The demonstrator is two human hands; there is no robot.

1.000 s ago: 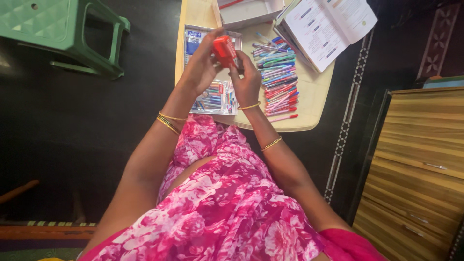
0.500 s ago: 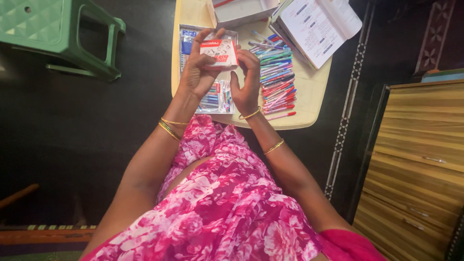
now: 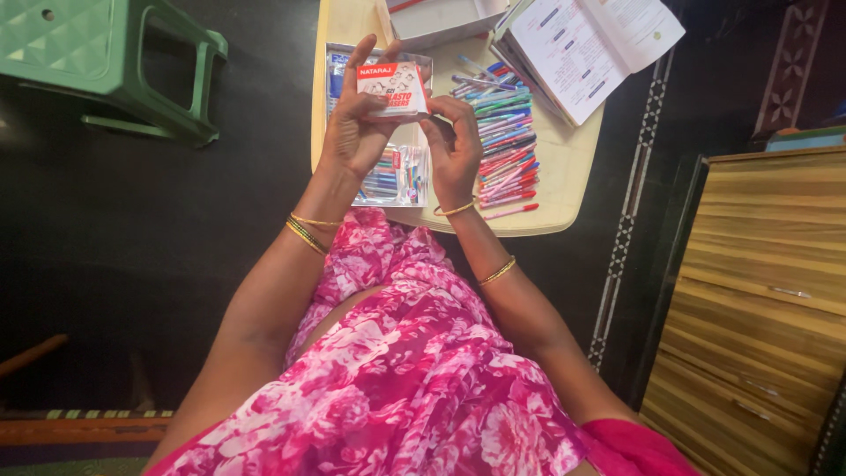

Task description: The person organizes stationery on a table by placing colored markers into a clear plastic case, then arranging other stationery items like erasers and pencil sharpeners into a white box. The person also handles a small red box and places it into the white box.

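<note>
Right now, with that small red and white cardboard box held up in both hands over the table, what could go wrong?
The small red and white cardboard box is held only by the fingertips of the left hand and right hand, so it might slip into the open tray of pen packs below. A dropped box or a swinging wrist could also scatter the row of loose coloured pens beside it.

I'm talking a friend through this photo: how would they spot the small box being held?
Start at the cream table with its row of coloured pens. Above its near left part, the left hand and right hand hold up a small box. It alone is off the table, white with a red band.
</note>
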